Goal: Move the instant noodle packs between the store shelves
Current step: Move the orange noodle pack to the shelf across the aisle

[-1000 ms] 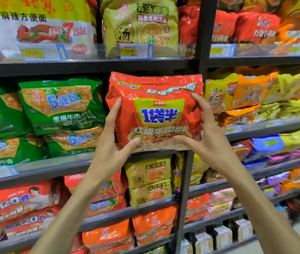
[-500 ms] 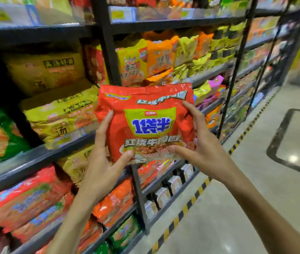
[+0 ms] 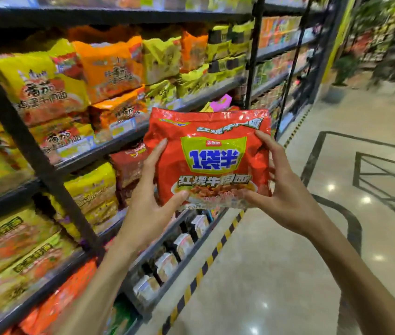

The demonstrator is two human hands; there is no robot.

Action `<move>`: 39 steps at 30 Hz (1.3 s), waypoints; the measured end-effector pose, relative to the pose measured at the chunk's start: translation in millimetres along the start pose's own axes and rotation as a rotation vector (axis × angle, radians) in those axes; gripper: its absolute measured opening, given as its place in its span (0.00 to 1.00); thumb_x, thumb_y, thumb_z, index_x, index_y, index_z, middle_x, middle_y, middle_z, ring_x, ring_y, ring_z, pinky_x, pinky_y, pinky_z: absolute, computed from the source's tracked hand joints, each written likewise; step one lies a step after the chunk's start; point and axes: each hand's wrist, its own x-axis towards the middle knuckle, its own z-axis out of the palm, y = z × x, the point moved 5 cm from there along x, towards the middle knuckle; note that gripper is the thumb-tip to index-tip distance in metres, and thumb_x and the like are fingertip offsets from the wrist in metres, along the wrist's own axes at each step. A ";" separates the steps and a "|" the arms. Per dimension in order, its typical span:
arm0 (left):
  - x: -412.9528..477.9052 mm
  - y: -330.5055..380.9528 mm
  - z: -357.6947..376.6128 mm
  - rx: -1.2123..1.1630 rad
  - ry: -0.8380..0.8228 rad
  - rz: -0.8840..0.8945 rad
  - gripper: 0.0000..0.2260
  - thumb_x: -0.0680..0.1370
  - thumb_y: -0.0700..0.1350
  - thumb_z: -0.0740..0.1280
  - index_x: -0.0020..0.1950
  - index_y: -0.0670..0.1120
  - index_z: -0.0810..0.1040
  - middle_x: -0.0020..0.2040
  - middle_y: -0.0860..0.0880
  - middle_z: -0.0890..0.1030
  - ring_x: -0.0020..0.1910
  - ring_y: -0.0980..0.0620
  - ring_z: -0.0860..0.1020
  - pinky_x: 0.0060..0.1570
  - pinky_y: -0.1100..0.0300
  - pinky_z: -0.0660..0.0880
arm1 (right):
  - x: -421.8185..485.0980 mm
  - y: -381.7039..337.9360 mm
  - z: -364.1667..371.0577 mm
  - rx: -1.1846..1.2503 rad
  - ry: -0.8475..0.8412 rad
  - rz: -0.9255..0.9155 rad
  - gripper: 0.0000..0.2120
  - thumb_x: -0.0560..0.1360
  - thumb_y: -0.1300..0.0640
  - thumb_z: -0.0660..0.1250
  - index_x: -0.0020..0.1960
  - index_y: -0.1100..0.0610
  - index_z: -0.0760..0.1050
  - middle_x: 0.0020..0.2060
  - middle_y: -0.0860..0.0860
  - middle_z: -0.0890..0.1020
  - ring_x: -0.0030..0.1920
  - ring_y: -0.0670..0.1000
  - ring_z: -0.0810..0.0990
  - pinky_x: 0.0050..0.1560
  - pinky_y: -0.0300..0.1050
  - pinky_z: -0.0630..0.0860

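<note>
Head view: left hand (image 3: 151,209) at seven o'clock and right hand (image 3: 285,197) at four o'clock are gripping red noodle pack (image 3: 212,155), fingers spread along its sides.

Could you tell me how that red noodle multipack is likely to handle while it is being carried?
The red noodle multipack looks glossy, so probably slippery. Its crinkled film suggests it flexes. Both hands, left and right, support its lower edge, hinting at bulk rather than weight.

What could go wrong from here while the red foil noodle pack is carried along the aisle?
The glossy red foil noodle pack is held only at its edges by the left hand and right hand, so it might slip. Held up in front, it may hide the dark metal shelf upright just ahead, risking a bump.
</note>
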 end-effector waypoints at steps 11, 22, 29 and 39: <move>82.3 -17.8 145.1 -0.009 -0.015 -0.021 0.38 0.76 0.42 0.75 0.79 0.62 0.61 0.73 0.70 0.65 0.68 0.70 0.71 0.59 0.76 0.71 | 30.6 126.1 -102.0 -0.038 -0.006 0.033 0.47 0.73 0.59 0.76 0.77 0.36 0.48 0.55 0.13 0.65 0.52 0.34 0.80 0.54 0.41 0.80; 193.5 -75.6 275.5 -0.086 -0.107 -0.039 0.36 0.74 0.51 0.75 0.78 0.66 0.62 0.75 0.67 0.66 0.73 0.56 0.72 0.66 0.54 0.77 | 96.9 260.1 -172.6 -0.021 0.023 0.127 0.47 0.73 0.59 0.76 0.76 0.32 0.49 0.60 0.27 0.71 0.57 0.49 0.83 0.53 0.53 0.83; 311.7 -109.8 366.1 -0.153 -0.112 -0.061 0.35 0.76 0.37 0.73 0.76 0.59 0.63 0.66 0.77 0.68 0.66 0.70 0.73 0.56 0.73 0.75 | 197.8 354.9 -238.6 0.010 -0.044 0.158 0.49 0.71 0.62 0.75 0.76 0.32 0.50 0.65 0.36 0.74 0.59 0.50 0.83 0.57 0.60 0.80; 444.8 -167.4 449.5 0.029 0.002 -0.089 0.36 0.75 0.49 0.74 0.78 0.63 0.62 0.76 0.57 0.68 0.72 0.57 0.72 0.69 0.56 0.73 | 343.2 481.2 -289.7 0.043 -0.126 0.095 0.48 0.73 0.63 0.74 0.75 0.30 0.49 0.61 0.29 0.73 0.59 0.46 0.82 0.54 0.58 0.81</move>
